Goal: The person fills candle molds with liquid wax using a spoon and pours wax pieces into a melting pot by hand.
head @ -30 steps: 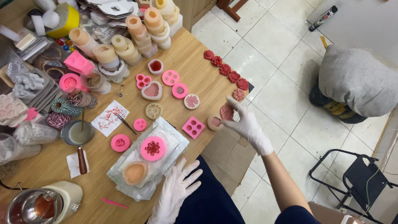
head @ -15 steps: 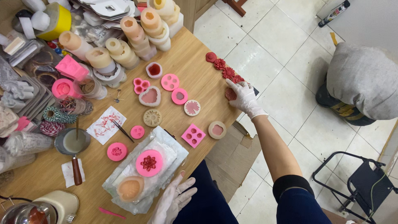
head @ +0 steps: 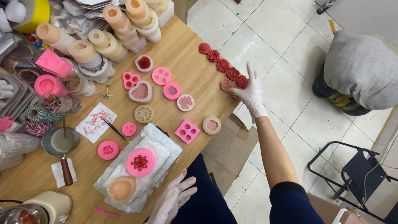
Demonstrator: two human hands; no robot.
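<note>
Right hand [head: 250, 92] spread loose at the counter [head: 182, 49] edge — fingertips on the red flower row [head: 224, 66] running up-left; left hand [head: 174, 199] slack, far off.

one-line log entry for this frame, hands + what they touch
right hand: on red flower pieces at table edge | left hand: near plastic tray

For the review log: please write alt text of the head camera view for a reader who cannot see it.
A person's gloved right hand rests on the end of a row of red flower shapes along the edge of a wooden table. The gloved left hand lies open near a clear plastic sheet bearing a pink mould; more pink moulds are spread across the table.
</note>
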